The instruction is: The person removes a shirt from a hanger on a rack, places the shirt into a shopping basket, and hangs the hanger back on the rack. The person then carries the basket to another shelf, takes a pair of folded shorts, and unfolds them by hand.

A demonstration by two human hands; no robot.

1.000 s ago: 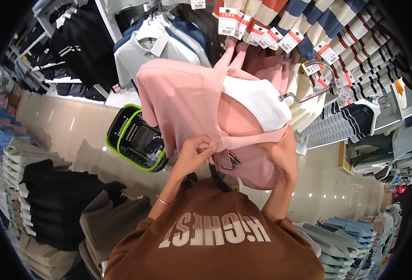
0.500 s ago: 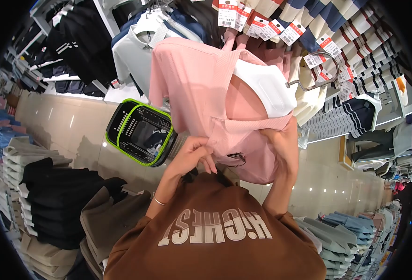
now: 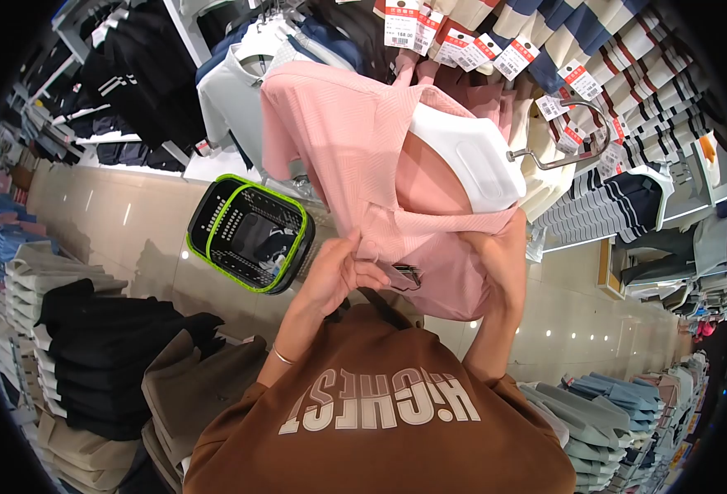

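Observation:
A pink polo shirt hangs tilted on a white plastic hanger whose metal hook points right. My right hand is closed on the shirt's collar and shoulder, its thumb lying over the fabric. Near the placket, my left hand pinches the shirt's edge between thumb and forefinger, the other fingers loosely curled. A small dark printed mark shows on the pink fabric beside those fingers.
A black shopping basket with a green rim stands on the floor at left, dark items inside. A grey shirt hangs behind. Striped shirts with price tags line the upper right. Folded clothes are stacked at lower left.
My left hand has risen slightly and its thumb and forefinger now meet the placket's edge. The shirt and hanger have shifted a little; my right hand keeps its hold.

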